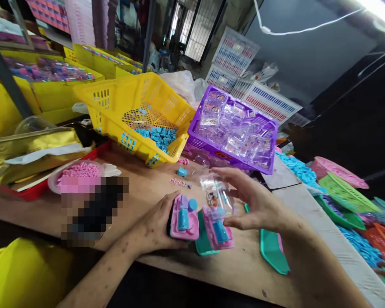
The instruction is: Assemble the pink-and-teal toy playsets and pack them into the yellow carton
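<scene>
One pink tray (194, 225), just below the centre of the frame, sits in the grasp of our left hand (160, 224), whose fingers curl round its left side. It already carries blue and purple pieces (183, 219), and we see no cover over it.

Just to its right, a second pink tray (211, 229) rests on a green case (205, 246) and holds a blue block (220, 231); some of its contents are hard to make out behind plastic. Our right hand (261, 203) grips a clear cover (213, 194), printed with a small picture, between thumb and fingers, over the upper part of that tray. Whether the two touch, we cannot tell.

As we judge it, filling is well along on both trays, while covering is under way on the second and not yet done on the first. Another green case (272, 252) lies at lower right, partly behind our right forearm, and we cannot tell what it holds.

Plenty seems left to use: on the bench (137, 177), a yellow basket (112, 122) at upper centre holds blue parts (160, 137), a purple crate (208, 145) beside it holds clear plastic pieces (240, 141), and a tub (53, 185) at left holds pink bits (83, 170).
</scene>
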A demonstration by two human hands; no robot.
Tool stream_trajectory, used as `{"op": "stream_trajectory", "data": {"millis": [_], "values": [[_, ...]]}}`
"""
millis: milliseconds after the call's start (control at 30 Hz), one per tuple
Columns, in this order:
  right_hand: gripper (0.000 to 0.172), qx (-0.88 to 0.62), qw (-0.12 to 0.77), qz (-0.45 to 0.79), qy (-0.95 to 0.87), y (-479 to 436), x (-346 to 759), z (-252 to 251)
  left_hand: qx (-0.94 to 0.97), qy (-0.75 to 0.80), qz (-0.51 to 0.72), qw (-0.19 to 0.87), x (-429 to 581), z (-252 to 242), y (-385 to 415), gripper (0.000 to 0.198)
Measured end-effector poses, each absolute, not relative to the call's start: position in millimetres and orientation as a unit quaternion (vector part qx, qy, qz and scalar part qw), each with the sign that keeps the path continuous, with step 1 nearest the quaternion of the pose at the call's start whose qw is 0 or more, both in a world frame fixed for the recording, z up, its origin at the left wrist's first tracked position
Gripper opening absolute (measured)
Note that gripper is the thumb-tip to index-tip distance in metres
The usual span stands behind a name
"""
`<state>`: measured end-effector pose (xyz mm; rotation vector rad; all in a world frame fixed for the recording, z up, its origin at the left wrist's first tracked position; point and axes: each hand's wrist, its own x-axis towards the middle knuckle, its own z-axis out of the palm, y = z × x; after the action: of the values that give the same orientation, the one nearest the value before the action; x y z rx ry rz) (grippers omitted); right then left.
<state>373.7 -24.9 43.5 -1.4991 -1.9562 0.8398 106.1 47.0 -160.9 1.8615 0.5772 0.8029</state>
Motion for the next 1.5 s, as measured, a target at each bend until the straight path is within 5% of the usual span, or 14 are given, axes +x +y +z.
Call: {"op": "stream_trajectory", "data": {"millis": [200, 400, 633, 767, 900, 1000, 1133, 1300, 1500], "values": [[0.095, -0.571, 0.202, 0.212, -0.766, -28, 341, 29, 0.760, 0.228, 0.350, 0.498, 109, -158, 48, 0.127], [0.065, -0.671, 0.164, 0.128, -0.712, -19, 338, 21, 0.776, 0.205, 0.346, 0.485, 109, -161, 50, 0.131], [0.051, -0.601, 0.059, 0.070, -0.794, -24, 341, 13, 0.795, 0.170, 0.369, 0.450, 112, -174, 54, 0.135], [0.054, -0.578, 0.100, 0.013, -0.810, -21, 325, -2, 0.794, 0.145, 0.414, 0.421, 117, -187, 56, 0.138], [0.018, -0.466, 0.228, 0.001, -0.855, -30, 308, -22, 0.787, 0.141, 0.420, 0.429, 121, -188, 57, 0.133], [0.033, -0.424, 0.222, 0.010, -0.878, -42, 309, -26, 0.790, 0.136, 0.416, 0.428, 121, -184, 57, 0.130], [0.092, -0.396, 0.074, 0.046, -0.914, -50, 322, -16, 0.793, 0.138, 0.413, 0.427, 120, -183, 57, 0.133], [0.080, -0.400, 0.130, 0.021, -0.907, -53, 328, -3, 0.792, 0.154, 0.412, 0.423, 122, -180, 56, 0.127], [0.060, -0.592, 0.234, -0.025, -0.771, -37, 299, -5, 0.795, 0.164, 0.399, 0.427, 118, -175, 54, 0.132]]}}
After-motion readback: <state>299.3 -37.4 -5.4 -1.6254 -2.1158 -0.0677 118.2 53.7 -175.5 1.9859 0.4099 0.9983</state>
